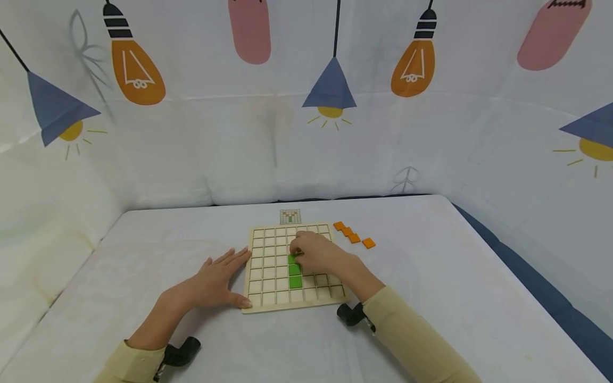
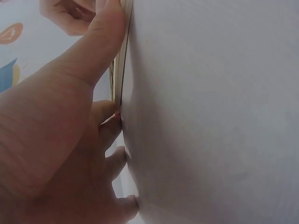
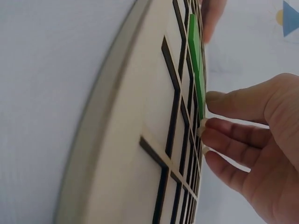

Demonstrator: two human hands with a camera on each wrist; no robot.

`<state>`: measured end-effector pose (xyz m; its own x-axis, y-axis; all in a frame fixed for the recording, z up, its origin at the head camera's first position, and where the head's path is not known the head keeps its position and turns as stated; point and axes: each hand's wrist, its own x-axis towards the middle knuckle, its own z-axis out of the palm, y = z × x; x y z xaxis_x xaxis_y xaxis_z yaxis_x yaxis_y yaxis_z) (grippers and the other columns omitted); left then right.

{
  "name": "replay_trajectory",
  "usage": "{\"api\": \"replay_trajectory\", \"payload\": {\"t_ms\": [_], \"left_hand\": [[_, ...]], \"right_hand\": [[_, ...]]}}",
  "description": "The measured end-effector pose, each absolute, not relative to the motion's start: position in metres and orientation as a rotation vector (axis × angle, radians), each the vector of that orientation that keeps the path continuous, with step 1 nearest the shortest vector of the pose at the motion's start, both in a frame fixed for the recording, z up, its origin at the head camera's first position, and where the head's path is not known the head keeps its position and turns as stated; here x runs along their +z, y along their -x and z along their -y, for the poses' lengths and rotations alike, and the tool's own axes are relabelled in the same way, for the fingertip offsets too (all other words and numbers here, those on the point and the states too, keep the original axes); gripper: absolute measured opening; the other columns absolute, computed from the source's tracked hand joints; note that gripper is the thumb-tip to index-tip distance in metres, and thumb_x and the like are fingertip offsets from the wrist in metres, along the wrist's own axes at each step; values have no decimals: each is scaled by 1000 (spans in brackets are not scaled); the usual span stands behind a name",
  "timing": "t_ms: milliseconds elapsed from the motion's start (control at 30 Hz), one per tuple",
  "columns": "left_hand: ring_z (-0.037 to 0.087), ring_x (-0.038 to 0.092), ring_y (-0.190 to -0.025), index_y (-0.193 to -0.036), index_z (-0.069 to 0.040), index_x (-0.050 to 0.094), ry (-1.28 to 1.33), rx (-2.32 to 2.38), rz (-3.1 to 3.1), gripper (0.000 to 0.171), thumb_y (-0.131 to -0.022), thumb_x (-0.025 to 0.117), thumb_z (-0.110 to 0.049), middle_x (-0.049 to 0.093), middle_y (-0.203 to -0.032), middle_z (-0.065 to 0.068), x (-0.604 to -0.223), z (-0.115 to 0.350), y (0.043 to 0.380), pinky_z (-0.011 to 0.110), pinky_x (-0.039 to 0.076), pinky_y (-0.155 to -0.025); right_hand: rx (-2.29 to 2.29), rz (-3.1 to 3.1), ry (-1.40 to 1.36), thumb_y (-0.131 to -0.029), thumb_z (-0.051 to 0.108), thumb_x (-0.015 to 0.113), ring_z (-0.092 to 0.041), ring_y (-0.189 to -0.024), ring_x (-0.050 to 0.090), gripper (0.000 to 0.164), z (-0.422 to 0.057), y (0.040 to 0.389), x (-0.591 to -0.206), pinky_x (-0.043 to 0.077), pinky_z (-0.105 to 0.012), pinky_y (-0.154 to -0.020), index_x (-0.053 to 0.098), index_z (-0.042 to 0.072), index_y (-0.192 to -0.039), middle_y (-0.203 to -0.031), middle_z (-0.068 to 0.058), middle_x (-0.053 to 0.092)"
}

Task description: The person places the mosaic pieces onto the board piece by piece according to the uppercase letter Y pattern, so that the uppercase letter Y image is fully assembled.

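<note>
A wooden grid board (image 1: 269, 307) lies on the white table. Green square tiles (image 1: 295, 282) sit in a column of its cells, and they also show as a green strip (image 3: 195, 44) in the right wrist view. My right hand (image 1: 317, 254) is over the middle of the board, its fingertips down at the far end of the green column. In the right wrist view the thumb is by the last green tile, and no piece shows between thumb and fingers. My left hand (image 1: 215, 282) lies spread at the board's left side, thumb at the near corner and fingertips against the edge.
Several orange square tiles (image 1: 354, 238) lie right of the board's far corner. Behind the board is a small printed grid card (image 1: 290, 216) with coloured squares. A white curtain (image 1: 230, 154) patterned with lamps hangs beyond the table (image 1: 455, 276).
</note>
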<state>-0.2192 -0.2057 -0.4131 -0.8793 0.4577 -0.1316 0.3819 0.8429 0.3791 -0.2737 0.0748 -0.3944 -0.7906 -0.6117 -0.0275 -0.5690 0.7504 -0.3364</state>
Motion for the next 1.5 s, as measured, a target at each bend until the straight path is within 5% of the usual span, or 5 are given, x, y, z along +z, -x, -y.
{"api": "replay_trajectory", "payload": {"t_ms": [300, 1500], "left_hand": [[44, 19, -152, -158, -12, 26, -655, 527, -2798, 116, -70, 75, -70, 26, -165, 11, -411, 205, 218, 78, 13, -112], [43, 17, -152, -159, -14, 24, -627, 516, -2789, 119, -68, 76, -71, 24, -166, 10, -413, 206, 221, 79, 11, -111]], "right_hand": [[-510, -2857, 870, -97, 18, 62, -12, -100, 61, 20, -86, 275, -393, 53, -30, -86, 71, 17, -115, -108, 5, 63], [-623, -2965, 794, -86, 3, 61, -12, -83, 59, 20, -153, 288, -400, 50, -29, -72, 73, 9, -100, -94, 0, 66]]}}
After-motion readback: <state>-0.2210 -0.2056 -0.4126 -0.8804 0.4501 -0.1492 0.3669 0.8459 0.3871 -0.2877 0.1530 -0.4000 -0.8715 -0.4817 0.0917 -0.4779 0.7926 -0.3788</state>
